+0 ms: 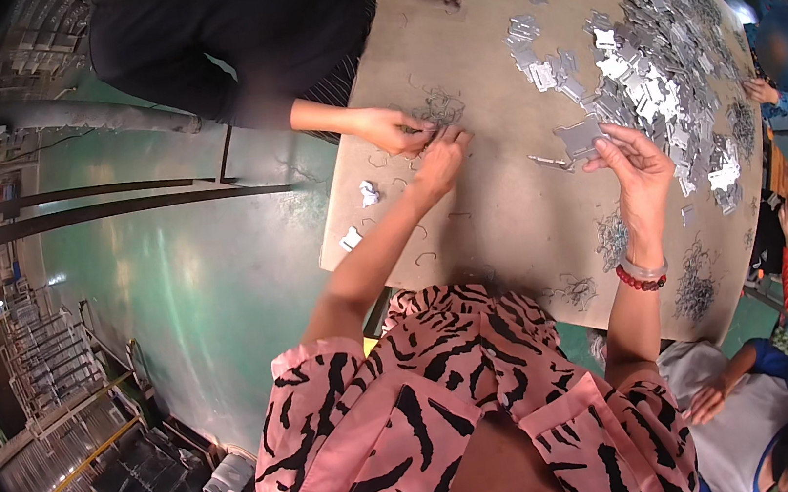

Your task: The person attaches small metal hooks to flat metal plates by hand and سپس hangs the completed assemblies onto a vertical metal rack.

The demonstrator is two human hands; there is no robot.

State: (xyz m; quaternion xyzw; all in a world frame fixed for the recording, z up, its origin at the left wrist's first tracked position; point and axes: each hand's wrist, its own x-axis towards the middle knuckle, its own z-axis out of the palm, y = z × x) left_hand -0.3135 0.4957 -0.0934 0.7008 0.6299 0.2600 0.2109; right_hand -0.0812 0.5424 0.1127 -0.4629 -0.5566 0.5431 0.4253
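My right hand (635, 167) holds a flat grey metal plate (581, 137) with notched edges, its thumb on the near face and fingers behind. On the left, my left hand (441, 166) is at the near side of a small pile of thin bent wire pieces (437, 106), its fingers drawn together. Whatever they pinch is hidden. Right beside it, a co-worker's hand (395, 131) also reaches to that pile. Loose wire hooks (426, 258) lie scattered nearer to me. Another plate piece (551, 162) lies on the table just under my right hand.
A large heap of metal plates (654, 76) covers the table's (489, 57) right side. More wire piles (694, 283) lie near the front right edge. Crumpled white scraps (369, 193) sit by the left edge. Co-workers stand or sit around the far and right sides.
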